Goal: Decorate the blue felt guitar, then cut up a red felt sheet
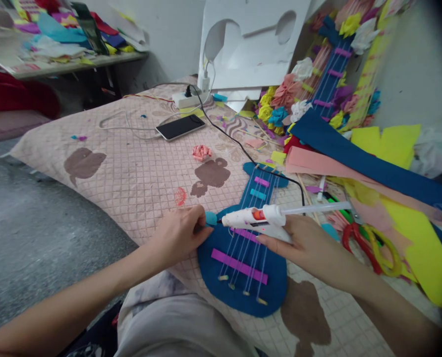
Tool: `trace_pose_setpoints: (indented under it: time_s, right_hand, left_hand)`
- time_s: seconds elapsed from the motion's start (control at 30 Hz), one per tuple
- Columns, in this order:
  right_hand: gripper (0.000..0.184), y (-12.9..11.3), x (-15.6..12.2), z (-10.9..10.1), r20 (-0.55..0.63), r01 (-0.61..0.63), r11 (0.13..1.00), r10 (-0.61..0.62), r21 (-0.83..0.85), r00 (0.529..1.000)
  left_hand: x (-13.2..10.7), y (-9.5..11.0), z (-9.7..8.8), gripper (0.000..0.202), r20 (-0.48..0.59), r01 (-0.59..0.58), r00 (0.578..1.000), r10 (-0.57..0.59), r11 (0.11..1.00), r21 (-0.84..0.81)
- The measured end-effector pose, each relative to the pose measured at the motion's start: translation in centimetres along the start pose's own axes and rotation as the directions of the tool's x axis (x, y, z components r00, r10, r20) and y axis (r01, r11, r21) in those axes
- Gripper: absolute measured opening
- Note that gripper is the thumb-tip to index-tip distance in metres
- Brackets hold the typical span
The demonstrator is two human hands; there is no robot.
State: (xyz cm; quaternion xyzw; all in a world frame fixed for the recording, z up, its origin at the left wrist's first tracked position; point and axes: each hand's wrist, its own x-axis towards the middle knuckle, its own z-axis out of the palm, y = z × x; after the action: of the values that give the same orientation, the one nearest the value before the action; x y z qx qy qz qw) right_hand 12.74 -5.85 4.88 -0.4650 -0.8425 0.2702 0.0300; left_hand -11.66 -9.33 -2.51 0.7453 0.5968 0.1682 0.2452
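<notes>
Observed: the left hand (180, 235) is closed in a pinch on a light-blue felt piece (210, 218) at the left edge of the blue felt guitar (239, 277), which lies flat on the quilted blanket (132, 173) directly before the person. The right hand (310, 245) is wrapped around the grip of a white glue gun (260, 220), held level over the guitar's waist. Its nozzle points left and sits at or just beside the pinched piece; actual contact cannot be confirmed. A glue stick (317, 208) projects from the rear of the gun, and its black cord (243, 148) runs back to a power strip (187, 99). Assessment: the step appears to be gluing the small piece to the guitar's rim. It would be done well by laying a small bead on the felt only, with the fingertips (200, 229) held behind the nozzle line and clear of hot glue. The gun should stay off the white strings and the purple strips (239, 266), and the piece should be pressed flat before the glue sets. The cord crosses the guitar's neck and could drag it. Markings: the gun carries an orange spot and a dark label, neither legible. The smartphone (179, 127) screen is dark. No brand or writing can be read.
</notes>
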Motion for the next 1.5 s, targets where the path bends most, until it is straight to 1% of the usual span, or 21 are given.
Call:
trace_pose_setpoints:
  time_s: [0.1,0.17,0.23,0.33,0.4,0.5,0.6,0.7,0.77,0.83,0.87,0.93,1.0,1.03,1.13,1.2,1.3,1.4,1.43,1.47,1.5]
  right_hand:
    - [0.032,0.0,0.0,-0.1,-0.001,0.005,1.0,-0.005,-0.005,1.0]
    - [0.031,0.0,-0.1,0.0,-0.013,0.008,1.0,-0.008,-0.005,1.0]
    - [0.032,0.1,-0.1,0.0,-0.025,0.011,1.0,-0.011,-0.007,1.0]
    - [0.033,0.4,-0.2,0.1,-0.031,0.017,1.0,-0.017,-0.011,0.999]
    - [0.033,0.6,-0.3,0.1,-0.025,0.011,1.0,-0.011,0.0,1.0]
    - [0.034,0.6,-0.2,-0.1,-0.02,-0.006,0.999,0.006,0.034,1.0]
    - [0.034,0.5,-0.1,-0.2,-0.009,0.0,0.995,0.001,0.098,1.0]
    - [0.035,0.8,0.1,0.0,0.017,-0.006,0.983,0.003,0.184,1.0]
    - [0.038,1.3,0.2,0.2,0.048,-0.069,0.968,0.059,0.241,0.997]
    - [0.042,2.0,0.4,0.5,0.078,-0.165,0.938,0.148,0.304,0.986]
    - [0.044,2.4,0.4,0.6,0.09,-0.208,0.919,0.189,0.335,0.978]
    - [0.045,2.9,0.5,0.8,0.091,-0.253,0.888,0.237,0.384,0.967]
    - [0.044,3.3,0.5,0.9,0.079,-0.253,0.875,0.242,0.412,0.967]
    - [0.044,3.4,0.5,0.9,0.071,-0.248,0.873,0.241,0.419,0.968]
    - [0.044,3.6,0.5,0.9,0.062,-0.25,0.87,0.248,0.425,0.967]
    - [0.044,3.6,0.5,0.8,0.064,-0.254,0.87,0.251,0.422,0.966]
    - [0.043,3.5,0.5,0.7,0.055,-0.245,0.876,0.244,0.416,0.968]
    - [0.044,3.6,0.5,0.5,0.036,-0.229,0.882,0.236,0.411,0.971]
    - [0.044,3.7,0.5,0.5,0.027,-0.223,0.883,0.233,0.412,0.972]
    - [0.044,3.8,0.5,0.5,0.014,-0.218,0.884,0.233,0.415,0.972]
    - [0.044,3.8,0.5,0.5,-0.004,-0.212,0.884,0.235,0.417,0.972]
  left_hand:
    - [0.2,0.5,0.1,0.015,0.016,0.054,0.998,-0.055,0.996,0.074]
    - [0.2,0.6,0.0,0.015,0.017,0.067,0.997,-0.069,0.993,0.097]
    - [0.0,0.4,-0.4,0.019,0.025,0.039,0.999,-0.041,0.997,0.062]
    - [-0.6,-0.2,-1.4,0.025,0.065,0.01,0.998,-0.007,0.999,-0.048]
    - [-1.0,-0.6,-2.1,0.026,0.075,0.034,0.997,-0.027,0.995,-0.089]
    - [-1.3,-1.1,-3.1,0.026,0.063,0.078,0.995,-0.072,0.992,-0.098]
    - [-1.0,-1.9,-3.7,0.024,0.023,0.071,0.997,-0.069,0.993,-0.099]
    - [0.4,-3.2,-4.3,0.026,-0.063,0.052,0.996,-0.057,0.996,-0.077]
    - [2.1,-4.4,-4.6,0.026,-0.121,0.048,0.991,-0.054,0.997,-0.055]
    - [4.1,-5.5,-4.9,0.026,-0.209,0.022,0.978,-0.028,0.999,-0.031]
    - [5.2,-6.0,-5.0,0.027,-0.268,0.003,0.963,-0.003,1.0,0.0]
    - [7.5,-6.7,-5.1,0.033,-0.351,-0.032,0.935,0.06,0.996,0.085]
    - [9.6,-6.9,-5.1,0.042,-0.375,-0.064,0.92,0.119,0.986,0.155]
    - [10.6,-6.9,-5.0,0.045,-0.38,-0.072,0.916,0.131,0.984,0.164]
    - [13.4,-6.7,-4.8,0.057,-0.339,-0.092,0.93,0.143,0.982,0.162]
    - [14.8,-6.7,-4.6,0.064,-0.306,-0.076,0.943,0.128,0.982,0.176]
    - [15.9,-6.7,-4.4,0.058,-0.276,-0.049,0.956,0.102,0.98,0.191]
    - [15.6,-6.6,-4.7,0.051,-0.299,-0.074,0.948,0.114,0.987,0.139]
    - [15.2,-6.6,-5.0,0.051,-0.315,-0.089,0.943,0.11,0.993,0.083]
    - [14.7,-6.5,-5.3,0.052,-0.324,-0.102,0.941,0.093,0.995,-0.012]
    - [14.1,-6.3,-5.6,0.053,-0.31,-0.113,0.949,0.062,0.982,-0.151]
